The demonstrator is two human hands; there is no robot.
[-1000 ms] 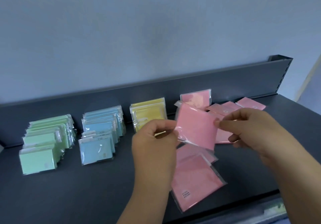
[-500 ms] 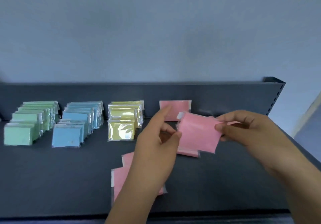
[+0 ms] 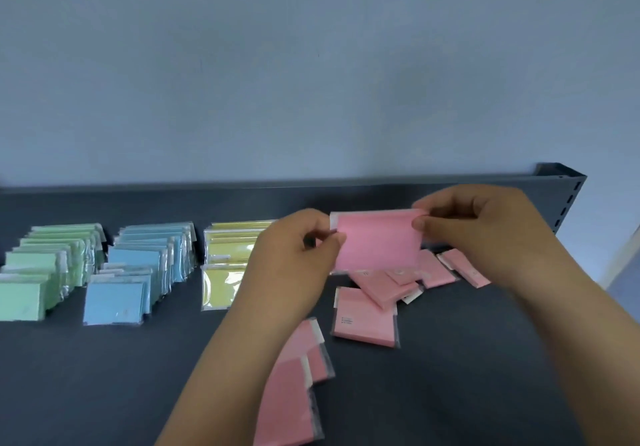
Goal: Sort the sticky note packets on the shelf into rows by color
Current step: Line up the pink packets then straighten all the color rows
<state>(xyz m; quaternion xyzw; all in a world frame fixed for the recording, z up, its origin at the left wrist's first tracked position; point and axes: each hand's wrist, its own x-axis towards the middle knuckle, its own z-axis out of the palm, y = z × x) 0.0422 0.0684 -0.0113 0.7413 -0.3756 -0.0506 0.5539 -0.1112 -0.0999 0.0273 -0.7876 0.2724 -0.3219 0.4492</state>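
Shelf (image 3: 104, 376) sorted at left: green row (image 3: 41, 279), blue row (image 3: 138, 265), yellow row (image 3: 225, 255) standing; pink step in hand, with left grip (image 3: 291, 265) pinching the left edge and right grip (image 3: 485, 234) pinching the top right corner of one pink packet (image 3: 377, 241), held upright toward the back, above loose pinks (image 3: 363, 317) lying flat. Next, probably: stand it right of yellow, square to the rows, then feed in the loose ones. Cannot tell whether any pink stands behind the held one; yellow's right side hidden by left grip, nearest pinks cut by forearm and frame edge, label print unreadable.
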